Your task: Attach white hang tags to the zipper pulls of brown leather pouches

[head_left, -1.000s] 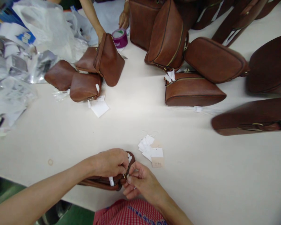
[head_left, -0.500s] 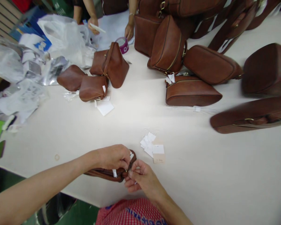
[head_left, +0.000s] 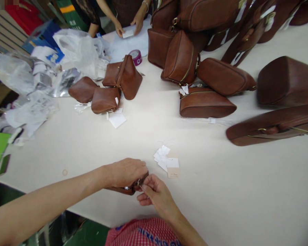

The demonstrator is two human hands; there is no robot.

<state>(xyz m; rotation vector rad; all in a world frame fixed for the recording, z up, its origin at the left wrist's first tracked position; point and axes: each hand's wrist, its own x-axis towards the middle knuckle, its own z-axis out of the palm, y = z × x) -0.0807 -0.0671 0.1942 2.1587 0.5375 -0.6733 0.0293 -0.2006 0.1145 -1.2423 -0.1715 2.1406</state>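
A small brown leather bag lies at the near side of the table, partly covered by my hands. Over its top, my left hand is closed on it, fingers curled down and mostly out of sight. At the bag's right end, beside a small metal fitting, the thumb and forefinger of my right hand are pinched together. What they pinch is too small to make out. A bunch of white tags with thin strings lies just beyond, touching a beige-and-white card.
Several brown bags crowd the right and far side. Three small brown pouches sit at left centre near crumpled plastic bags. A purple tape roll lies by a co-worker's hands, which hold a white piece.
My left hand has shifted slightly and now covers more of the bag's top. My right hand stays at its end. The co-worker's hands have come together on a white piece. The view has tilted slightly.
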